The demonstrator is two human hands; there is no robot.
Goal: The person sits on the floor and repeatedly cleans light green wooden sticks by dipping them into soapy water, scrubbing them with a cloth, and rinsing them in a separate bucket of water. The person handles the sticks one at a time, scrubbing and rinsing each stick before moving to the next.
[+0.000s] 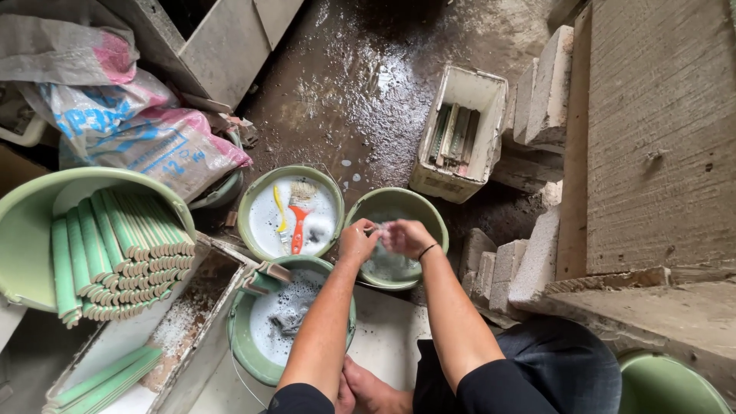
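Forearms: mine, over the soapy bucket (270,337).
Left hand (358,241), right hand (406,238): pinching one small blurred piece above the rinse bucket (429,211).
Washed: green sticks (123,253), stacked left of it.
Left: sticks in crate (460,130) beyond.

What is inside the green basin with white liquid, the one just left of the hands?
The green basin holds milky white liquid, with an orange-handled brush and a yellow tool lying in it. What lies below the cloudy surface cannot be seen.
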